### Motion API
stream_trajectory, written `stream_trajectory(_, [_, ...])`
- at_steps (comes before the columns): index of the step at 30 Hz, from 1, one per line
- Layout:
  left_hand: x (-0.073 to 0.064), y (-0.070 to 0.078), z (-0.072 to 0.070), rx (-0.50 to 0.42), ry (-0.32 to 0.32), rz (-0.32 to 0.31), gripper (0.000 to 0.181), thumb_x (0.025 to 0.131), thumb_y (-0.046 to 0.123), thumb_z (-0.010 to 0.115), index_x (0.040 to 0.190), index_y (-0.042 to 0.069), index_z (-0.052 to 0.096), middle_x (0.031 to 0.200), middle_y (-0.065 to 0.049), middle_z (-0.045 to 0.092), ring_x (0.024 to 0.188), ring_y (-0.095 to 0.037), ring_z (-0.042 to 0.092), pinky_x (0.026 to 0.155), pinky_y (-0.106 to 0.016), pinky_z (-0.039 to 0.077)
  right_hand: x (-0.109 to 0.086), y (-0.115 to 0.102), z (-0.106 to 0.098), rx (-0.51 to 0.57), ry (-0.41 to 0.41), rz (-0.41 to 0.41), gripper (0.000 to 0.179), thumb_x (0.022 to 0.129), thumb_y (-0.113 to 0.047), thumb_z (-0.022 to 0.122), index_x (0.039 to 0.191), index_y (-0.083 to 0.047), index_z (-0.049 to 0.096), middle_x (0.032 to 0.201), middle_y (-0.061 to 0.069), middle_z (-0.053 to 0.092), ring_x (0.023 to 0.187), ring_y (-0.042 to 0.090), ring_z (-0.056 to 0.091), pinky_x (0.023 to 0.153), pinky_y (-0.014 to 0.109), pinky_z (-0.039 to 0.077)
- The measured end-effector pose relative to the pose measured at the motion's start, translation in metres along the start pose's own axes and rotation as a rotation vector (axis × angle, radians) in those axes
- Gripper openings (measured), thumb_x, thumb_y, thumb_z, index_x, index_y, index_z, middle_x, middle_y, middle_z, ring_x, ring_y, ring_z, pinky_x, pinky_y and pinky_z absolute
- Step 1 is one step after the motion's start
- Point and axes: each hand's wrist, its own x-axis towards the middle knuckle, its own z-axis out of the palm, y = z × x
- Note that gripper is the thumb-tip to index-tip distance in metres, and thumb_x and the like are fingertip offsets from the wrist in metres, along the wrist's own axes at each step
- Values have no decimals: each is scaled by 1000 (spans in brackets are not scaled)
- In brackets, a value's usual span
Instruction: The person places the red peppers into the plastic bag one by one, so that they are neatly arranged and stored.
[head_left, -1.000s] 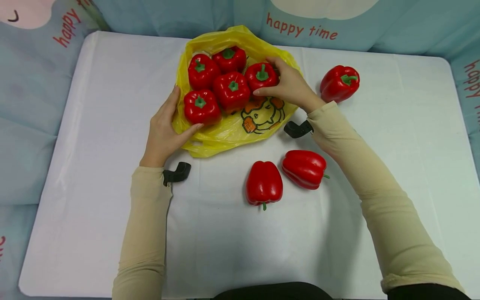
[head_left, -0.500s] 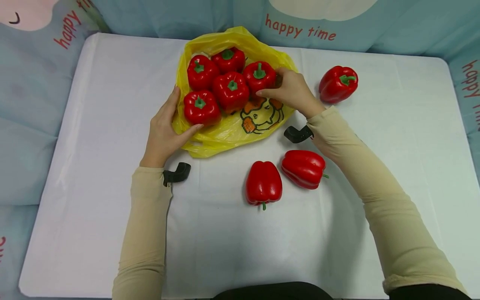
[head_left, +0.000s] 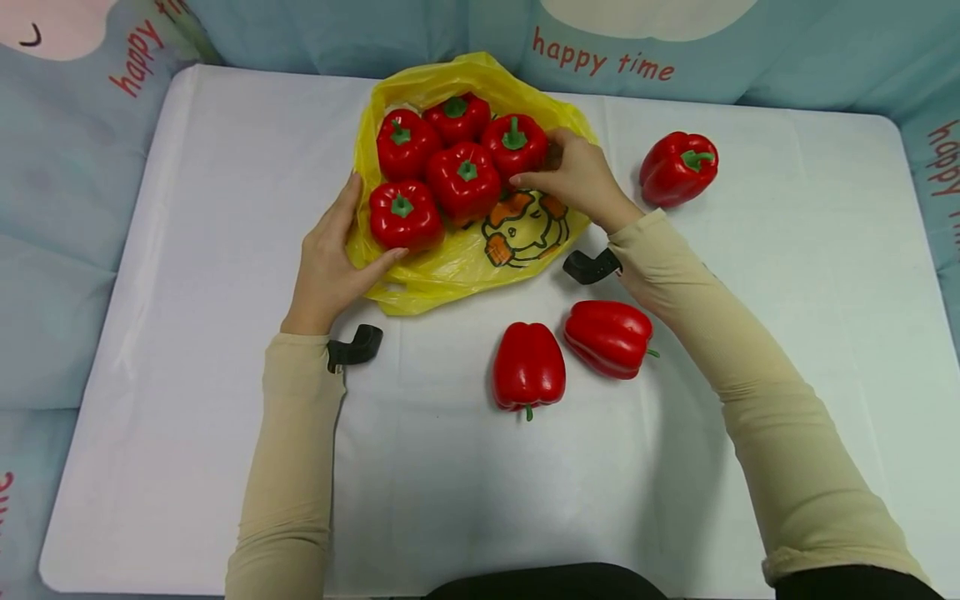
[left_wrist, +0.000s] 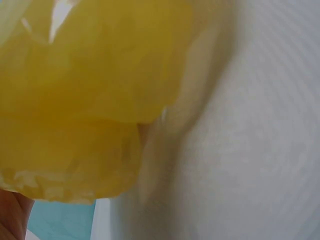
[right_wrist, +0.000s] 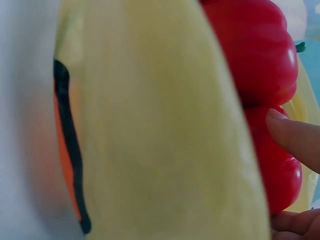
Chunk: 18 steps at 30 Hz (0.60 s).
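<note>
A yellow plastic bag [head_left: 420,283] lies open at the back of the table, with several red bell peppers inside, stems up. My left hand [head_left: 322,267] holds the bag's left side, its thumb reaching in front of the nearest pepper [head_left: 405,218]; yellow film fills much of the left wrist view. At the bag's right side, my right hand [head_left: 581,177] grips the rightmost bell pepper [head_left: 517,150] between thumb and fingers. In the right wrist view the thumb [right_wrist: 295,135] lies against that red pepper [right_wrist: 277,170], beside another one.
Two loose bell peppers lie in front of the bag, one stem toward me [head_left: 528,367] and one on its side [head_left: 607,337]. Another pepper [head_left: 677,169] sits at the back right, beyond my right wrist. A blue printed curtain [head_left: 337,37] borders the white table [head_left: 187,417].
The rightmost pepper in the bag has shifted a little left and back, against the others, with my right hand following. My left hand has stayed at the bag's left side.
</note>
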Motion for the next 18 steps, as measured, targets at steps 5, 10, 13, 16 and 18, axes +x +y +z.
stream_trajectory(5, [-1, 0, 0, 0, 3, 2, 89, 76, 19, 80, 148, 6, 29, 150, -7, 34, 136, -17, 33, 108, -29, 31, -4, 3, -2, 70, -5, -23, 68, 80, -33, 75, 136, -7, 46, 132, 7, 55, 117, 17, 54, 95, 27, 46])
stream_trajectory(10, [-1, 0, 0, -1, 8, 16, 89, 76, 19, 80, 148, 6, 29, 150, -7, 34, 136, -17, 34, 108, -29, 31, -18, 3, -9, 89, -3, 4, 74, 82, -33, 73, 143, -7, 40, 136, 9, 52, 122, 19, 51, 99, 30, 44])
stream_trajectory(13, [0, -1, 0, 1, 13, 30, 89, 76, 20, 80, 148, 5, 29, 150, -8, 35, 135, -18, 34, 108, -29, 31, -31, 3, -16, 114, 2, 0, 74, 83, -31, 72, 144, -5, 37, 137, 12, 50, 123, 21, 50, 99, 32, 44])
stream_trajectory(16, [0, -1, 1, 3, 16, 36, 89, 76, 20, 80, 148, 4, 29, 149, -9, 35, 135, -18, 34, 109, -29, 31, -45, 5, -23, 143, 0, -28, 70, 84, -28, 71, 142, -3, 40, 136, 14, 50, 122, 22, 50, 99, 34, 45])
stream_trajectory(18, [1, -1, 1, 4, 19, 38, 89, 76, 20, 80, 147, 4, 29, 149, -9, 36, 135, -18, 34, 109, -29, 31, -55, 8, -27, 154, -8, -46, 67, 85, -27, 71, 140, -3, 42, 135, 14, 51, 121, 23, 51, 98, 34, 46])
